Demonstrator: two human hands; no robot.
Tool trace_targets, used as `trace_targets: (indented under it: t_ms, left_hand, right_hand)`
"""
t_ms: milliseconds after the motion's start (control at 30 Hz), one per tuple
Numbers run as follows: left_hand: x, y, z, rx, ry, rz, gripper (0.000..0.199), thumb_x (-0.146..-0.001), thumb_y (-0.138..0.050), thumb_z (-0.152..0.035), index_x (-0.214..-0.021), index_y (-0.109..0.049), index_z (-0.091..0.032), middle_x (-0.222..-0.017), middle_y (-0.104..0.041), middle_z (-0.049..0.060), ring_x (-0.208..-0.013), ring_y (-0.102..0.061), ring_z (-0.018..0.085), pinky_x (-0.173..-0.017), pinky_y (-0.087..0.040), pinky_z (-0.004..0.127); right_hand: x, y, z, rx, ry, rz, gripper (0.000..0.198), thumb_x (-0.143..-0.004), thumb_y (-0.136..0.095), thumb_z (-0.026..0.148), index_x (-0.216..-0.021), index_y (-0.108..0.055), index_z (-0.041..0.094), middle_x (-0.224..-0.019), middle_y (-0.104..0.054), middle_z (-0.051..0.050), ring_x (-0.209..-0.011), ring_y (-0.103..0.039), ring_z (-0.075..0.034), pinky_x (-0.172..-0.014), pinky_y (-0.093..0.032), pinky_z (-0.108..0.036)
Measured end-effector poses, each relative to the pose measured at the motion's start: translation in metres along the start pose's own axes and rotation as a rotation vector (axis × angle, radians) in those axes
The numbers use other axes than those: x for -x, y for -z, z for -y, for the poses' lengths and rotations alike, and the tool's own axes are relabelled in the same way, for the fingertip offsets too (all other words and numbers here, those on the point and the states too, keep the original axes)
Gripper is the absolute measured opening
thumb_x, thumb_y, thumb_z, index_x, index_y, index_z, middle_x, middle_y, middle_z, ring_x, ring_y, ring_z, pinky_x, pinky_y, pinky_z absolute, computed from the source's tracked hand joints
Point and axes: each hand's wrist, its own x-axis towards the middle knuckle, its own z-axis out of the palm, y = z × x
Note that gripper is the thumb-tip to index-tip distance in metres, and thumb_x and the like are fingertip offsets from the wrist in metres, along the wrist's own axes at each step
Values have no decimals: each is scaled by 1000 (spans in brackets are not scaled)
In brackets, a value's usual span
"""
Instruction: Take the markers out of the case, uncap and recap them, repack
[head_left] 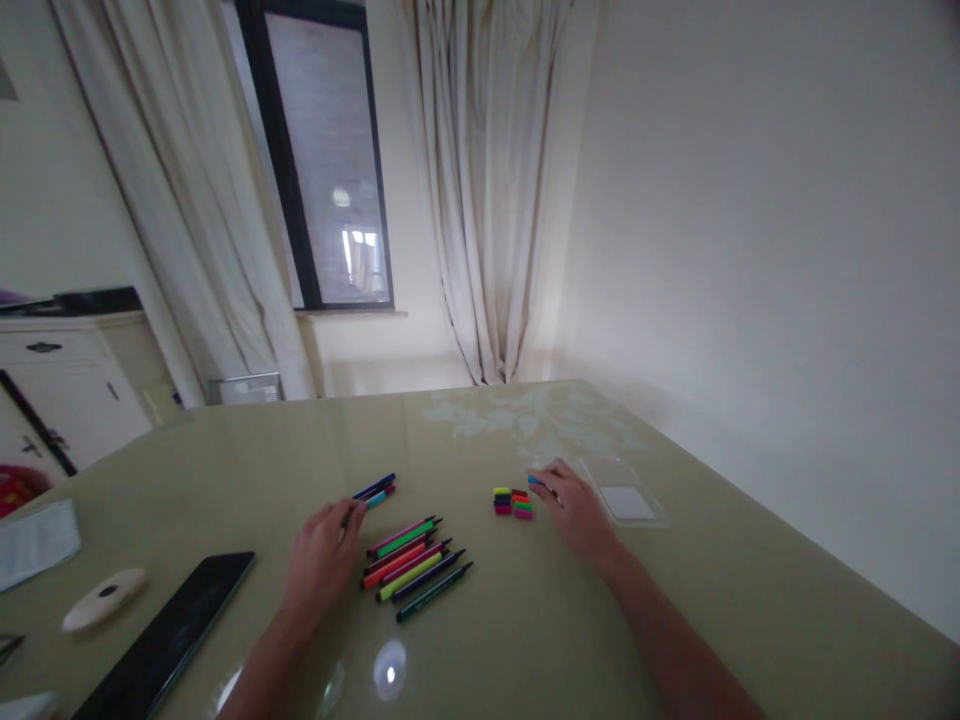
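Observation:
My left hand (328, 548) is closed at the near end of a light blue marker (376, 499), pinching it between thumb and fingers. Beside that marker lie dark blue markers (375, 487). Just to the right of this hand, several uncapped felt-tip markers (412, 575) in green, red, pink, yellow and dark shades rest in a slanted row. My right hand (574, 503) pinches a small blue marker cap (534, 480). Left of it, a cluster of coloured caps (513, 503) sits in two short columns on the table.
A clear plastic pouch with a white card (628, 503) lies right of my right hand. On the left side of the glossy table (525, 640) are a black tablet (169, 635), a cream oval object (103, 598) and a folded white sheet (36, 543). A wall borders the table's right side.

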Motion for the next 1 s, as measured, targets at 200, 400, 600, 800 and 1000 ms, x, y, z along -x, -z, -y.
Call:
trace_targets:
  t_ms: [200,400,600,800,1000]
  left_hand:
    - [6,-12,-5,-58,-76,159,36,-100,-42,-40,-102,-74,-24,-113,-70,8,-110,-63,26,-99,-48,40]
    - [3,4,11,-238,178,-23,42,-102,-36,-35,-128,-65,-19,-129,-65,14,-116,-57,35,-94,-48,48]
    - [5,10,7,-278,181,45,32,-102,-42,-37,-114,-67,-22,-119,-68,11,-112,-58,34,-88,-47,45]
    - [5,8,3,-270,127,47,32,-102,-43,-33,-115,-70,-25,-124,-64,10,-113,-55,32,-87,-45,42]
    - [3,7,-1,-195,102,-8,28,-99,-48,-35,-102,-73,-24,-122,-65,10,-113,-55,32,-89,-46,42]
  right_hand:
    - [8,-21,27,53,129,228,25,-98,-60,21,-112,-78,27,-106,-64,-7,-98,-63,-21,-86,-49,-29]
    - [9,-26,30,32,118,289,22,-94,-64,15,-109,-76,24,-107,-69,-6,-101,-64,-22,-92,-47,-32]
    - [8,-26,32,11,98,286,13,-93,-64,13,-101,-71,21,-105,-70,-6,-100,-64,-22,-89,-46,-31]
    - [9,-32,30,64,78,255,10,-94,-66,17,-99,-72,22,-105,-69,-6,-100,-64,-23,-89,-47,-33]
    - [8,-32,37,72,29,229,9,-96,-65,21,-98,-73,21,-104,-69,-8,-98,-65,-24,-90,-49,-35]
